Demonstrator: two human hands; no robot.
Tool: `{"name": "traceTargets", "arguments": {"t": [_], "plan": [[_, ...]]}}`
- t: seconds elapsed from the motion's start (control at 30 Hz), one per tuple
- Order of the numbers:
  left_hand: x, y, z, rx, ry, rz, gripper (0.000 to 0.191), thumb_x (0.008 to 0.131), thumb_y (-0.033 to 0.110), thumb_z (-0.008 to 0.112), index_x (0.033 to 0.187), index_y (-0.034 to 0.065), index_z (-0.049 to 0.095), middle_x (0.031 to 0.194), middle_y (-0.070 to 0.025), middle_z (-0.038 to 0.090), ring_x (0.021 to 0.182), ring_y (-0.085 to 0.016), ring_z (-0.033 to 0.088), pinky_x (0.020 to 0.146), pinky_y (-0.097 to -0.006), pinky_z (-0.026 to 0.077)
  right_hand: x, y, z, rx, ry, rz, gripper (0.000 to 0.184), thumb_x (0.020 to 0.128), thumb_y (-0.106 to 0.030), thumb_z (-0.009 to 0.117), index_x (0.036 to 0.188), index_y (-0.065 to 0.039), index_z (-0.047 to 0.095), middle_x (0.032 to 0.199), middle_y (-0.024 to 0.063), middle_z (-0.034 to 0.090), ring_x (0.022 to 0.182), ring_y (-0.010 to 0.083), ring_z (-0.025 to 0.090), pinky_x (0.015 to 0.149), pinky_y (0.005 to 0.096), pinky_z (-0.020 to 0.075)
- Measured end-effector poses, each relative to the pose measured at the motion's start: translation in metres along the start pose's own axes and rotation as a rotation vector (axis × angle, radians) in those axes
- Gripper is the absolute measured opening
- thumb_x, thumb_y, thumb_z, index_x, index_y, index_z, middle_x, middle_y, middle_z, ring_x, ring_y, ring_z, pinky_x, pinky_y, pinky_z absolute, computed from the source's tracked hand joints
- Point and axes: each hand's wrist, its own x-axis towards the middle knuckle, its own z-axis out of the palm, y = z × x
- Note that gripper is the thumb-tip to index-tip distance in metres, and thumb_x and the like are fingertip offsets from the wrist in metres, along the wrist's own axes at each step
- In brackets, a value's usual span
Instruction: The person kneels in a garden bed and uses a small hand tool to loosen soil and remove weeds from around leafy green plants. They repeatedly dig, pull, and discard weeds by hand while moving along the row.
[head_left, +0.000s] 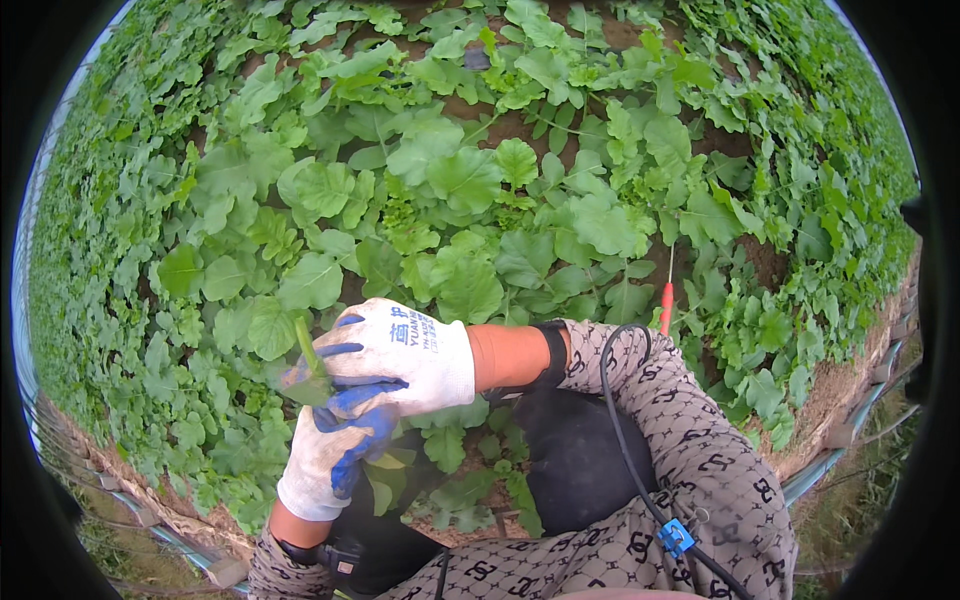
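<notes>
My right hand (386, 356), in a white knit glove with blue-coated fingers, is closed around a green leafy plant. The plant's pale stem (306, 343) sticks up past the fingertips, and a blurred leaf (309, 390) hangs below them. Just beneath and touching it, my left hand (337, 454) wears a matching glove and is curled into a fist. Leaves (386, 480) come out from under that fist, by the knee. The gloves hide most of what lies between the fingers, including whether both hands hold one plant or several.
Broad-leaved green plants (465, 180) surround me in dense growth, with patches of brown soil (510, 127) between them. A red-handled tool (667, 307) with a thin metal shaft stands among leaves beyond my right forearm. A dark cable (619, 427) with a blue clip (675, 538) runs along my right sleeve.
</notes>
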Motion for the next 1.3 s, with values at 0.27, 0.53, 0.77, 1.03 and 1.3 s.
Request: {"name": "traceTargets", "arguments": {"t": [0.27,0.53,0.77,1.03,1.3], "plan": [[-0.007,0.033,0.004,-0.177,0.097,-0.155,0.041,0.097,0.017,0.057,0.13,-0.0072,0.058,0.069,-0.0013,0.054,0.053,-0.007,0.043,0.048,-0.0209,0.031,-0.027,0.139,-0.122,0.435,0.794,0.716,0.029,0.105,-0.023,0.056,0.12,-0.002,0.068,0.1,0.0047,0.072,0.081,0.0096,0.061,0.072,0.0253,0.051],[-0.001,0.044,-0.008,-0.164,0.045,-0.177,0.038,0.097,0.018,0.059,0.126,-0.005,0.061,0.069,-0.0038,0.057,0.052,-0.007,0.045,0.047,-0.0214,0.032,-0.058,0.308,-0.197,-0.825,-0.426,1.358,0.044,0.094,-0.027,0.05,0.134,-0.011,0.061,0.137,0.0179,0.061,0.123,0.037,0.06,0.101,0.0452,0.0484],[0.008,0.051,-0.014,-0.117,0.129,-0.265,0.034,0.096,0.015,0.057,0.121,-0.007,0.062,0.062,-0.0054,0.056,0.045,-0.008,0.044,0.043,-0.0221,0.03,-0.07,0.357,-0.185,-0.858,-0.621,1.262,0.074,0.089,-0.019,0.062,0.158,-0.02,0.033,0.16,0.0146,0.037,0.143,0.0352,0.043,0.115,0.0458,0.0394],[0.009,0.048,-0.023,-0.106,0.177,-0.289,0.036,0.093,0.012,0.058,0.121,-0.0088,0.061,0.061,-0.0052,0.057,0.044,-0.01,0.045,0.044,-0.022,0.032,-0.106,0.352,-0.188,-1.054,-0.757,1.178,0.05,0.099,-0.011,0.045,0.149,-0.018,0.048,0.144,0.0161,0.056,0.128,0.033,0.058,0.105,0.0449,0.0479],[0.009,0.049,-0.029,-0.181,0.095,-0.326,0.044,0.094,0.015,0.063,0.131,-0.0073,0.057,0.074,-0.0076,0.064,0.056,-0.011,0.054,0.049,-0.023,0.039,-0.102,0.36,-0.177,-1.072,-0.58,0.984,0.063,0.092,0.0,0.049,0.153,-0.017,0.042,0.159,0.0169,0.039,0.132,0.0362,0.055,0.107,0.0435,0.0472]]}}
